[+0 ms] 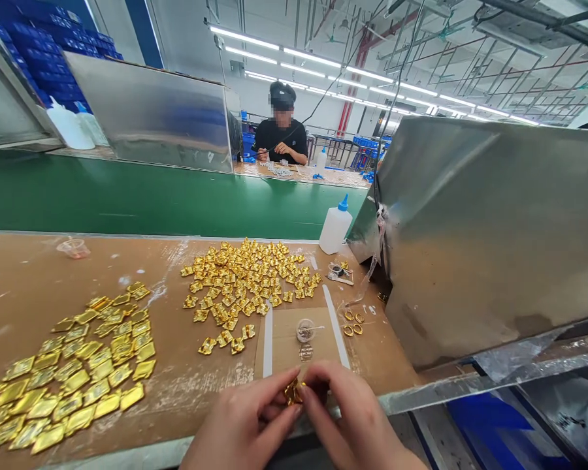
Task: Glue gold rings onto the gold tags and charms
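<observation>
Near the table's front edge, my left hand (255,414) and my right hand (345,411) meet and pinch a small shiny gold piece (293,391) between their fingertips. Its exact shape is partly covered by the fingers. Just beyond them, a small clear cup (304,331) with a thin stick across it sits on a cardboard sheet (284,323). Farther off lies a heap of small gold pieces (245,274), a few of them (224,338) nearer me. At the left, flat gold bar-like pieces (93,372) are spread in rows.
Several gold rings (353,323) lie right of the cardboard. A white bottle with a blue cap (336,225) stands behind, beside a large metal panel (490,248). Beyond runs a green conveyor belt (176,196). Across it, a person (281,130) sits working.
</observation>
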Available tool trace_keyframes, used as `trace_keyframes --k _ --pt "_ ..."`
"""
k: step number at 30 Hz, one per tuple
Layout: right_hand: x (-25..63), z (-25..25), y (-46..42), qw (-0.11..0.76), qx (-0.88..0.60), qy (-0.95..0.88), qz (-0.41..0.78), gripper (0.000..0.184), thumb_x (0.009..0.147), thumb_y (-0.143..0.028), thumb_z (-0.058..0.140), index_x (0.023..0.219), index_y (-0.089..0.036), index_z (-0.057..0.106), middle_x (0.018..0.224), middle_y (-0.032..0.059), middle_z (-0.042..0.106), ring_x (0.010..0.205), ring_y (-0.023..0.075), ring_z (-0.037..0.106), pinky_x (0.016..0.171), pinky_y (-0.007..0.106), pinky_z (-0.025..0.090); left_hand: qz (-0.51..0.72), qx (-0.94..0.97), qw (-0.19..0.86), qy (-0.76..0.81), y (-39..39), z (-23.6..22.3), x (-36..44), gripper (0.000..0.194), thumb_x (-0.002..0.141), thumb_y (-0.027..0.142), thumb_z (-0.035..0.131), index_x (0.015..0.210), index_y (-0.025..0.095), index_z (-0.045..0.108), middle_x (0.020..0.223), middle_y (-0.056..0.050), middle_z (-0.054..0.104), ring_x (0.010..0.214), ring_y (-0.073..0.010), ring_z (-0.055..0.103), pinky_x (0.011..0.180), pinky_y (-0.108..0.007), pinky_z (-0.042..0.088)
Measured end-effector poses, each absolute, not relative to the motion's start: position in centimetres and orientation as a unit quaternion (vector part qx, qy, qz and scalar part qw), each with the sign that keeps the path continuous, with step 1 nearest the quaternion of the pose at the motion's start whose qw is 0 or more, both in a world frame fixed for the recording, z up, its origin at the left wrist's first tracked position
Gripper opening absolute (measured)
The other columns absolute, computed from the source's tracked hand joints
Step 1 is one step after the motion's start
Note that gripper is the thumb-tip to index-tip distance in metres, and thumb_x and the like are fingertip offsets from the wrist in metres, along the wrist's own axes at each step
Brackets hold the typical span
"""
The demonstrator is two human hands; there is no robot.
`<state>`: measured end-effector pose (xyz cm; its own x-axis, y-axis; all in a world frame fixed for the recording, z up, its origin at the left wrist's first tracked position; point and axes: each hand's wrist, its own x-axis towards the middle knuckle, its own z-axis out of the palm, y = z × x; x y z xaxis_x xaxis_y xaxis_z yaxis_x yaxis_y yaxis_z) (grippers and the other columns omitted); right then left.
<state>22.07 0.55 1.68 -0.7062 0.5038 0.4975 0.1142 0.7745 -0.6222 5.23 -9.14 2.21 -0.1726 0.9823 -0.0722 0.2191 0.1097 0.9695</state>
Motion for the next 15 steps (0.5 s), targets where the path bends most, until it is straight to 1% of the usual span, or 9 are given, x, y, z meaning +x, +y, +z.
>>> trace_keyframes --k 3,6,8,11,13,15 --pt "21.91 1.62 0.59 0.342 -0.165 -0.887 0.263 0.011 0.099 -0.013 0.053 0.101 -0.023 0.056 0.082 0.0011 0.068 0.067 0.0145 0.064 0.062 0.023 0.05 0.454 0.495 0.405 0.619 -9.15 2.21 5.44 0.039 0.089 0.023 0.068 0.126 0.029 0.078 0.109 -0.004 0.085 0.088 -0.0233 0.082 0.081 -0.027 0.064" --pt "21.79 1.76 0.62 0.342 -0.141 -0.901 0.228 0.011 0.1 -0.012 0.05 0.101 -0.023 0.053 0.079 0.0013 0.065 0.066 0.0153 0.06 0.059 0.023 0.048 0.447 0.515 0.379 0.625 -9.19 2.4 5.72 0.038 0.089 0.021 0.064 0.125 0.025 0.078 0.103 -0.005 0.085 0.086 -0.0227 0.082 0.079 -0.027 0.065" --pt "21.76 1.82 0.66 0.339 -0.121 -0.912 0.195 0.012 0.101 -0.012 0.047 0.102 -0.023 0.051 0.076 0.0015 0.063 0.065 0.0163 0.058 0.058 0.024 0.046 0.442 0.536 0.349 0.629 -9.23 2.5 5.85 0.039 0.09 0.02 0.062 0.126 0.025 0.077 0.099 -0.005 0.085 0.084 -0.0221 0.082 0.079 -0.026 0.065" --pt "21.72 1.74 0.79 0.335 -0.094 -0.924 0.159 0.012 0.102 -0.013 0.044 0.103 -0.023 0.051 0.073 0.0017 0.062 0.064 0.0177 0.054 0.057 0.026 0.042 0.428 0.563 0.312 0.634 -9.34 2.38 5.86 0.043 0.091 0.018 0.059 0.13 0.026 0.075 0.101 -0.004 0.085 0.088 -0.0222 0.082 0.082 -0.026 0.064" --pt "21.67 1.58 0.89 0.339 -0.083 -0.923 0.159 0.013 0.103 -0.012 0.043 0.103 -0.022 0.051 0.072 0.0016 0.061 0.064 0.0179 0.052 0.056 0.027 0.041 0.418 0.574 0.29 0.642 -9.42 2.18 5.75 0.043 0.09 0.017 0.06 0.13 0.026 0.075 0.105 -0.003 0.085 0.092 -0.0227 0.082 0.084 -0.027 0.063" --pt "21.6 1.42 0.95 0.353 -0.074 -0.914 0.185 0.014 0.103 -0.012 0.043 0.103 -0.022 0.051 0.073 0.0016 0.061 0.065 0.0176 0.053 0.057 0.026 0.041 0.419 0.571 0.274 0.651 -9.46 2.08 5.61 0.041 0.09 0.018 0.061 0.127 0.027 0.076 0.109 -0.003 0.085 0.096 -0.0233 0.081 0.088 -0.027 0.061"
